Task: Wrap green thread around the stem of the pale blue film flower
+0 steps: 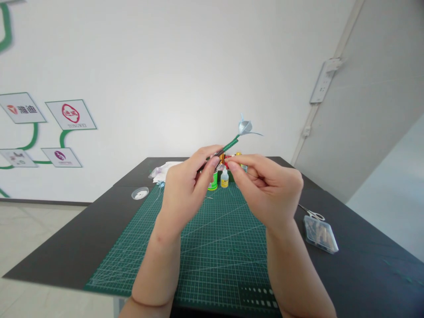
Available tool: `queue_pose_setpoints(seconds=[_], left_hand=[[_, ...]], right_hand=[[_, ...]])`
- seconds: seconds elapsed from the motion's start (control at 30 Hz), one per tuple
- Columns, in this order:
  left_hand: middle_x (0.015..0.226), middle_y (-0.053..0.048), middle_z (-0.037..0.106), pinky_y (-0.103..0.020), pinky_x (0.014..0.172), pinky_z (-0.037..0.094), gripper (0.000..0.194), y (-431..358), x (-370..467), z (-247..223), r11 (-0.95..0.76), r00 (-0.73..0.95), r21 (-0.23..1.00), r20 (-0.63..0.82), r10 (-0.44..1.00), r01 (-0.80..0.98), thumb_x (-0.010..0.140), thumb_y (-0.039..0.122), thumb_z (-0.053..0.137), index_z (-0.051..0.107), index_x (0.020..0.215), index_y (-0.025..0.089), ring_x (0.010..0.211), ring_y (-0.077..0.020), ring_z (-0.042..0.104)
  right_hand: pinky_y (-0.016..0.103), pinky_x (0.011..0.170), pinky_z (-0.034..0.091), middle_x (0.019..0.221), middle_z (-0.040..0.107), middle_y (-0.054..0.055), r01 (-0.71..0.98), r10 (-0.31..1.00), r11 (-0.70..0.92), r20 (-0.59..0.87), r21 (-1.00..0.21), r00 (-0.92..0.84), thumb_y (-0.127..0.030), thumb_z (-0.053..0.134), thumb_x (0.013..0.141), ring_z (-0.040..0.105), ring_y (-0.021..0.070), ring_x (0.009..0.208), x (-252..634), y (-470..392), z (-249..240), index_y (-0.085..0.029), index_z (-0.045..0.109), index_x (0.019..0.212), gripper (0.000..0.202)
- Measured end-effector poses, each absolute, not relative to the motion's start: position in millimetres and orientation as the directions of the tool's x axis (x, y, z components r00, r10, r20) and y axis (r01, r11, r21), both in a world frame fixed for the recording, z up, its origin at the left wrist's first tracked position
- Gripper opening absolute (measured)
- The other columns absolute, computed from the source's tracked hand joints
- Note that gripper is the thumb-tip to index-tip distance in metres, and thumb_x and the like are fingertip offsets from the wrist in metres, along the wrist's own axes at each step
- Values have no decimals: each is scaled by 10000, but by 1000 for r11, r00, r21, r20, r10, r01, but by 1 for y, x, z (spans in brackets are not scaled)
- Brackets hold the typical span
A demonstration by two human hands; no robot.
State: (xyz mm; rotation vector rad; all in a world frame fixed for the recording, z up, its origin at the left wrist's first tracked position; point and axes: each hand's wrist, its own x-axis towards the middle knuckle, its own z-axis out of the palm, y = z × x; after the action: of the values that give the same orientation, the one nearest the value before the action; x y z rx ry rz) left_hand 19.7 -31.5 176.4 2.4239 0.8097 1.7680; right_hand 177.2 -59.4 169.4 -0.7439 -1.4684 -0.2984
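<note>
My left hand [188, 183] is closed around a thin dark-and-green rod [230, 145], held slanting up to the right above the mat. At its upper end is a pale blue-grey flower-like piece [245, 127] with thin strands sticking out; how it joins the rod is hard to see. My right hand [270, 183] is just right of the left one, thumb and forefinger pinched together below the green part. Whatever lies in that pinch is too small to name. The green cutting mat [225, 247] spreads beneath both hands.
Behind the hands stand a small glue bottle [224, 178] and a green can [213, 182]. At left are a round dish [140, 193] of white bits and white paper [165, 172]. Scissors [316, 215] and a clear plastic box [320, 234] lie at right on the black table.
</note>
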Motion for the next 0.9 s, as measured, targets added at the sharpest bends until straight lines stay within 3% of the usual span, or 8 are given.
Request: queue_pose_setpoints(seconds=[0.17, 0.33, 0.53, 0.67, 0.8, 0.9], left_hand=[[892, 46, 796, -208, 612, 483, 243, -31, 16, 176, -823, 229, 341, 848, 478, 455, 1056, 299, 581, 752, 1228, 295, 608, -73, 632], [1033, 20, 821, -264, 687, 492, 242, -28, 12, 178, -775, 326, 293, 782, 531, 560, 1023, 266, 623, 786, 1195, 309, 835, -150, 725], [781, 31, 778, -285, 567, 323, 221, -24, 10, 179, -731, 586, 145, 504, 634, 667, 1002, 251, 619, 816, 903, 274, 636, -145, 619], [641, 34, 707, -287, 526, 273, 264, -25, 10, 176, -778, 654, 115, 475, 589, 618, 972, 203, 611, 771, 766, 243, 553, -136, 558], [665, 31, 741, -267, 517, 315, 229, -28, 9, 174, -802, 669, 147, 476, 571, 580, 966, 190, 622, 818, 877, 270, 530, -137, 577], [746, 24, 792, -259, 536, 369, 221, -31, 6, 174, -819, 687, 169, 468, 556, 548, 966, 184, 638, 832, 1000, 283, 558, -140, 629]], right_hand=[[239, 473, 278, 523, 332, -89, 493, 361, 778, 919, -390, 156, -134, 697, 886, 277, 54, 475, 181, -65, 172, -184, 756, 757, 150], [233, 465, 287, 505, 345, -93, 378, 462, 793, 876, -478, 139, -153, 720, 886, 292, 51, 466, 187, -71, 175, -202, 778, 779, 131], [246, 456, 306, 468, 335, -87, 336, 539, 761, 829, -555, 150, -168, 751, 856, 280, 62, 455, 193, -76, 180, -233, 798, 713, 164], [259, 464, 338, 448, 341, -74, 333, 566, 732, 803, -594, 188, -164, 772, 825, 300, 77, 461, 197, -75, 184, -265, 809, 657, 200], [272, 463, 390, 429, 331, -79, 252, 605, 722, 765, -644, 220, -191, 784, 838, 277, 79, 424, 202, -68, 183, -293, 842, 718, 169], [275, 447, 407, 412, 361, -71, 211, 626, 709, 738, -673, 252, -224, 780, 863, 368, 98, 407, 204, -64, 182, -286, 854, 781, 127]])
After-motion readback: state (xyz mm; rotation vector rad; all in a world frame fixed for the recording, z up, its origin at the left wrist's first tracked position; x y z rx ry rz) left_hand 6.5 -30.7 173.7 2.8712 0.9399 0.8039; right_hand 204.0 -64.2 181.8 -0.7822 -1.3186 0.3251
